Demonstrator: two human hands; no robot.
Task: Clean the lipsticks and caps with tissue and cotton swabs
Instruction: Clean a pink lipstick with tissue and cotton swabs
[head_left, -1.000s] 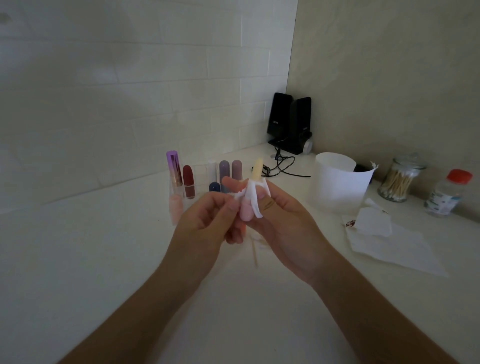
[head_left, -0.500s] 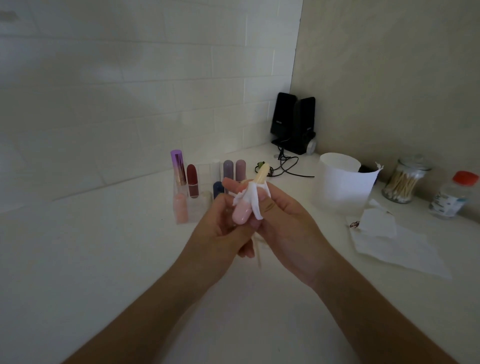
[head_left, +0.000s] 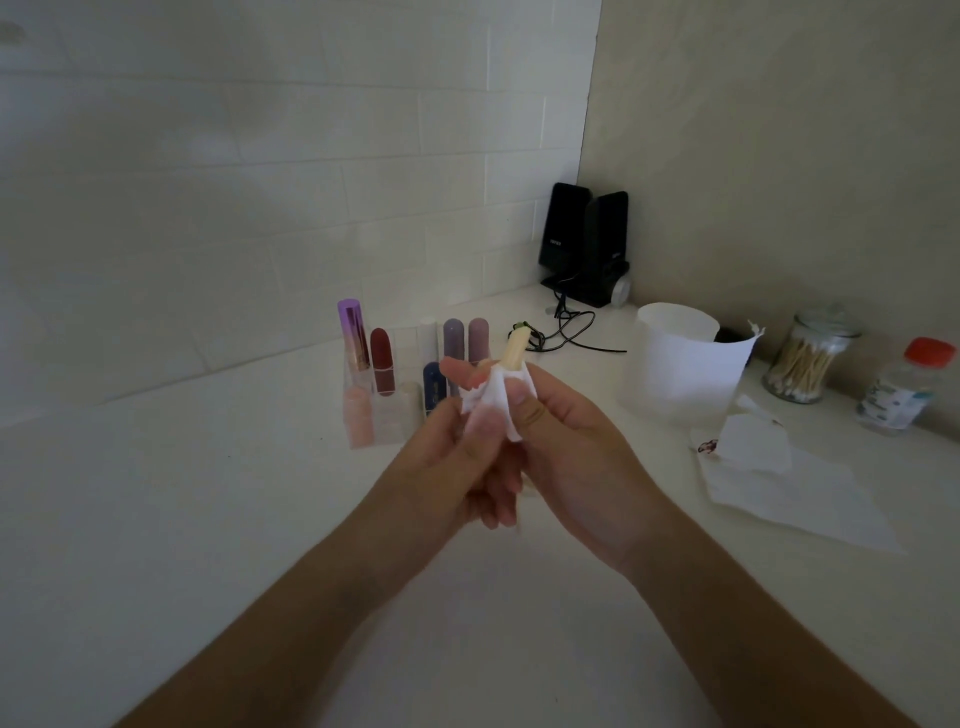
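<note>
An open lipstick (head_left: 514, 352) with a pale cream stick points up and away in front of me, a scrap of white tissue (head_left: 496, 397) wrapped round its base. My right hand (head_left: 566, 441) pinches the tissue round the tube with thumb and fingers. My left hand (head_left: 457, 457) grips the lower end of the tube, which its fingers hide. Behind my hands stands a clear organiser (head_left: 387, 415) with several lipsticks, among them a purple one (head_left: 352, 332) and a dark red one (head_left: 382, 358).
A white cup (head_left: 680, 364) stands at the right, with a glass jar of cotton swabs (head_left: 802, 364) and a red-capped bottle (head_left: 906, 387) beyond it. Tissue sheets (head_left: 795, 483) lie on the counter's right side. Two black speakers (head_left: 587, 244) with a cable sit in the corner.
My left hand has slid up over the pink tube, which now is hidden. The lipstick has tilted slightly more to the right.
</note>
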